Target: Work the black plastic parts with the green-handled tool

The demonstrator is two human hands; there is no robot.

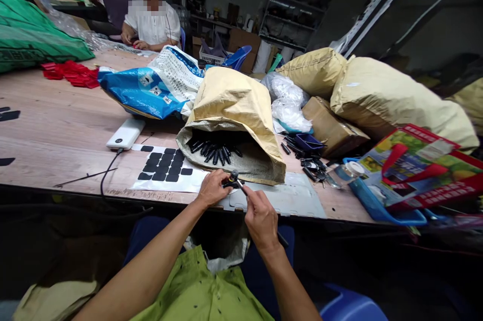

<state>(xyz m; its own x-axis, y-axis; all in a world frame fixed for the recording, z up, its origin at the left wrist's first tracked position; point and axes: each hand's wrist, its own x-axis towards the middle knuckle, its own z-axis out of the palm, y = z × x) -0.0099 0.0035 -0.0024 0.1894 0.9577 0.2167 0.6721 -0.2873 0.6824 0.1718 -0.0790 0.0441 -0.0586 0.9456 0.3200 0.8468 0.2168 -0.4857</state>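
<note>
My left hand is at the table's front edge, fingers closed on a small black part mostly hidden by them. My right hand grips what looks like a small hammer, with a thin metal shaft and a dark round head over the black part. Its dark handle end shows below my fist. Just beyond both hands lies a tan paper sack, its mouth towards me, with many black tube-like pieces inside. To the left, a white sheet bears rows of black rounded-square stickers.
A white power bank with a cable lies left; a blue-white bag is behind it. Right are black parts, a clear jar, a blue tray and full sacks. Two people sit across the table.
</note>
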